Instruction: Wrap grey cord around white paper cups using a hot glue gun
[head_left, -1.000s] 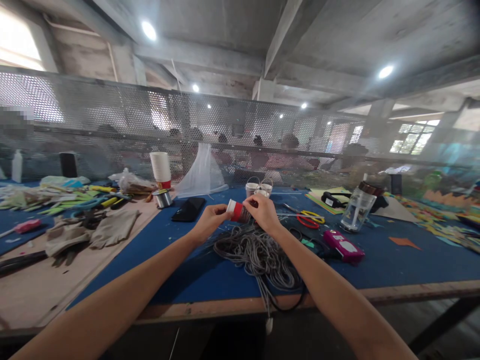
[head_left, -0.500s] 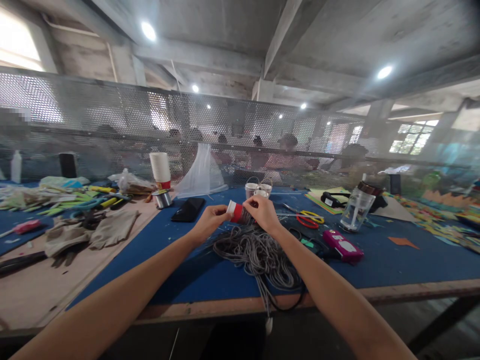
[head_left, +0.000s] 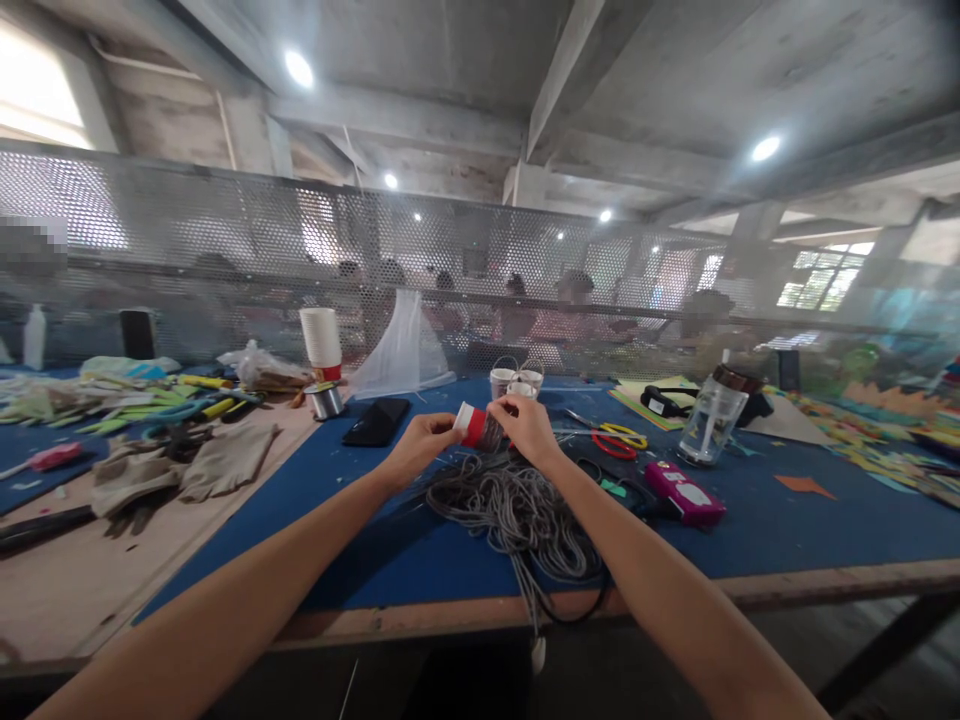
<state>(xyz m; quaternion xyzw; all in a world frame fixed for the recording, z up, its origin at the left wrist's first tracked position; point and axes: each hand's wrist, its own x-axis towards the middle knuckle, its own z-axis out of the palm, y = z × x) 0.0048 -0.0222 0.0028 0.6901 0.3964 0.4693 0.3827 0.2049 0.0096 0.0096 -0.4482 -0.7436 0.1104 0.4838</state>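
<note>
My left hand (head_left: 421, 440) is closed on the base end of a paper cup (head_left: 472, 424), which lies tilted on its side above the table. The cup is white at that end, with a red band, and grey cord is wound round its other part. At this wound part, my right hand (head_left: 527, 426) has its fingers pinched together on the grey cord; the exact grip is partly hidden. A loose heap of grey cord (head_left: 525, 510) lies below both hands. Just behind them stand small white cups (head_left: 502, 381) with thin loop handles.
Left are a black phone (head_left: 377, 421), a wire spool (head_left: 325, 401), stacked paper cups (head_left: 321, 338) and gloves (head_left: 229, 460). Right are scissors (head_left: 616, 442), a purple box (head_left: 685, 493) and a clear tumbler (head_left: 709, 420). A perforated metal screen (head_left: 465, 240) rises behind the table.
The cup has turned slightly, and more of its grey wound part shows beside the red band. My right hand has shifted a little; my left hand keeps its hold.
</note>
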